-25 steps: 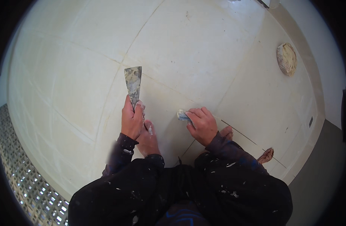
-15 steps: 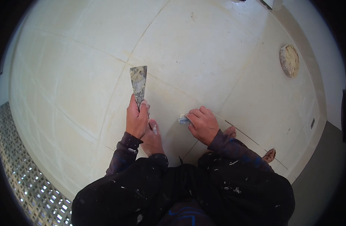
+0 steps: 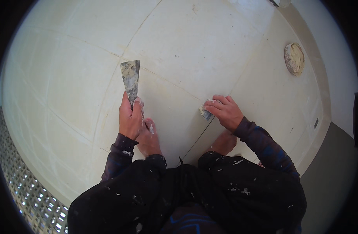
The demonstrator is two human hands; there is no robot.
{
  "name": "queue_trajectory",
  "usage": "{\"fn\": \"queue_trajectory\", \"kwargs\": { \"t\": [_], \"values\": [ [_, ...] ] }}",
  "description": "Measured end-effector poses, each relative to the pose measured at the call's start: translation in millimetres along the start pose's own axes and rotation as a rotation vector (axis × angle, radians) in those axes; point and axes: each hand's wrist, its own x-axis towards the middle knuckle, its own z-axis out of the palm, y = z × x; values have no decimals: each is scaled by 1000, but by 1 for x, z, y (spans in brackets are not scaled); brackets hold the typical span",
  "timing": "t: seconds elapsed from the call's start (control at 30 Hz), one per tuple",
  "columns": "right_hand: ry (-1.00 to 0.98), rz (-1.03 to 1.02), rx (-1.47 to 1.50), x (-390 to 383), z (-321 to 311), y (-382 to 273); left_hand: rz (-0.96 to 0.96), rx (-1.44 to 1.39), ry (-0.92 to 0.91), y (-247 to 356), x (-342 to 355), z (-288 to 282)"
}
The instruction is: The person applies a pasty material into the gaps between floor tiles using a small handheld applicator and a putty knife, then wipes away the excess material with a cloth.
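Note:
My left hand (image 3: 131, 117) is wrapped round the handle of a putty knife (image 3: 130, 76), whose wide blade, smeared with cream and grey putty, points away from me above the tiles. Fingers bent, my right hand (image 3: 227, 112) grips a small flat grey piece smeared with putty (image 3: 205, 112); part of it is hidden under the fingers. It is at the floor, by the far end of a dark tile joint (image 3: 195, 143) running toward me. Whitish smears cover the pale tiled floor (image 3: 171, 58).
A round bowl of cream putty (image 3: 295, 59) stands at the far right near the wall's base. My bare left foot (image 3: 148, 140) and right foot (image 3: 224, 143) are on the tiles. Along the left edge runs a patterned lattice surface (image 3: 31, 195).
My right hand has moved right and a little away from me with the grey piece, which has turned. My left hand keeps its grip on the putty knife. More of my right foot shows.

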Motion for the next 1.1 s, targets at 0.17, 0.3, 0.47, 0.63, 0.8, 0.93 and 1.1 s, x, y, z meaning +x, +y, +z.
{"fn": "queue_trajectory", "kwargs": {
  "t": [0.17, 0.3, 0.47, 0.63, 0.8, 0.93, 1.1],
  "values": [
    [-137, 59, 77, -54, -16, 13, -60, -95, 47, -10, -2, 1],
    [66, 143, 258, -18, -18, 37, -57, -200, 154, -23, 0, 9],
    [283, 33, 338, 75, 8, 52, -1, -198, 328, -26, 9, 21],
    [340, -129, 320, 161, 1, 46, 33, -257, 423, -16, -1, 31],
    [228, -137, 17, 238, -20, 48, 28, -222, 386, 0, -6, 45],
    [194, -150, -100, 217, 15, 29, 15, -204, 423, -22, -6, 33],
    [177, -88, -77, 89, 16, 0, 42, -193, 293, -25, 5, 12]
  ]
}}
